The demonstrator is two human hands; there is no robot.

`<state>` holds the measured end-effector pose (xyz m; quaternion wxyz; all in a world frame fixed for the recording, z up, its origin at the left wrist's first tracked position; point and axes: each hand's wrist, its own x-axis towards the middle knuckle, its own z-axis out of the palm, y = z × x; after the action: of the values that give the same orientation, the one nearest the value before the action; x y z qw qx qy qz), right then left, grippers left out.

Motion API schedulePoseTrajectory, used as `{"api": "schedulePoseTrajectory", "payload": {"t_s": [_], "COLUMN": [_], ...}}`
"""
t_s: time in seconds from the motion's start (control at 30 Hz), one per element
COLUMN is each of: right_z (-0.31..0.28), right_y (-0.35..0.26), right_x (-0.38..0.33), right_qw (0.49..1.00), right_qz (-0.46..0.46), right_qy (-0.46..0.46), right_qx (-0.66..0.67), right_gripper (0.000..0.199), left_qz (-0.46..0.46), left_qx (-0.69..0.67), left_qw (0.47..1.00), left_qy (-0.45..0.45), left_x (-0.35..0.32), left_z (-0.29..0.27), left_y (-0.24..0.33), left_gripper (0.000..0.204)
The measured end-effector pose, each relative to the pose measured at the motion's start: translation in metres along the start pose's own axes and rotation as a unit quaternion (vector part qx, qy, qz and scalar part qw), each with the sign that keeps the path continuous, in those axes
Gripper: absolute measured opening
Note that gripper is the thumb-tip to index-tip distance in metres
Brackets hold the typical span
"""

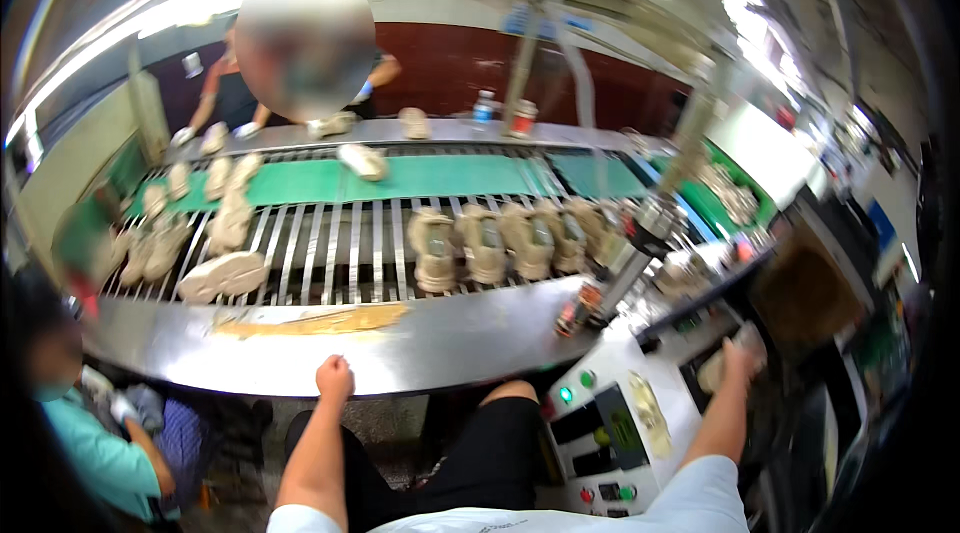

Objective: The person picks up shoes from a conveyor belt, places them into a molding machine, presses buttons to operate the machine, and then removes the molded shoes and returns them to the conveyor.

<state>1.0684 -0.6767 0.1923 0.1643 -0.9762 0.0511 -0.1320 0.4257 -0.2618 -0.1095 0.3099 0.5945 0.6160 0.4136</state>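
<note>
Pale beige shoes (487, 245) sit in a row on silver metal slats (340, 248). A green belt (440, 176) runs behind them. The steel ledge (450, 338) is shiny grey with a tan strip (315, 321) on it. The control panel (625, 413) is off-white with green and red buttons. The back wall (450, 63) is dark maroon. The shorts (490, 453) are black.

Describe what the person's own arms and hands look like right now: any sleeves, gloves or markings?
Both arms are bare from the upper arm down. The left hand and right hand wear no gloves, and no watch, band or marking shows on either forearm. A white short-sleeved shirt covers the shoulders, its sleeves ending above the elbows. Black shorts show below it. Finer detail is too blurred to tell.
</note>
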Motion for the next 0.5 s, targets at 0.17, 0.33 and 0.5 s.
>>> {"api": "schedulePoseTrajectory", "payload": {"t_s": [0.17, 0.33, 0.5], "right_z": [0.051, -0.026, 0.012], "right_y": [0.057, -0.046, 0.041], "right_x": [0.090, -0.065, -0.065], "right_qw": [0.981, 0.972, 0.979], "right_qz": [0.158, 0.199, 0.071], "right_qy": [-0.109, -0.022, 0.129], "right_qx": [0.009, 0.121, 0.144], "right_gripper": [0.091, 0.078, 0.084], "left_qz": [-0.007, -0.040, -0.044], "left_qx": [0.021, -0.064, -0.088], "left_qw": [1.000, 0.997, 0.992], "left_qy": [0.006, -0.012, -0.073], "left_x": [-0.018, -0.022, -0.014], "left_z": [0.011, -0.011, 0.009], "left_y": [0.051, 0.019, 0.020], "left_gripper": [0.020, 0.019, 0.017]}}
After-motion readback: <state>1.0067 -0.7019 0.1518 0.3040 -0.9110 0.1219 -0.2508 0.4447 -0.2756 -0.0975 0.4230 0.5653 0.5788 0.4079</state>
